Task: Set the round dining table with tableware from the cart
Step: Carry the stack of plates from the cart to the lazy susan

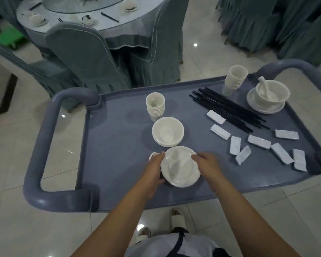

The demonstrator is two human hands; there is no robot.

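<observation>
1. Nearest me on the cart (119,164), my left hand (154,171) and right hand (206,163) flank a small stack of white plates (180,166) at the cart's near edge. The left fingers curl around the stack's left rim, with the thumb at its near edge. The right fingertips rest on the right rim, held close together; I cannot tell whether they grip it. A small white piece peeks out behind the left hand, but I cannot tell what it is.
2. Just beyond the plates on the cart sits a stack of bowls (168,131), then a stack of cups (155,106).
3. On the cart's right side lie eight white chopstick rests (258,141), scattered; behind them is a bundle of black chopsticks (228,109), a second stack of cups (234,79), and at the far right corner a bowl with a spoon on a saucer (271,96).
4. Beyond the cart, past the covered chairs (85,58), the round table (119,23) already carries several bowl-and-saucer sets and some chopsticks.
5. My judgement: the setting is partly done. With this much remaining on the cart, I reckon several places lack plates, cups, rests and chopsticks.
</observation>
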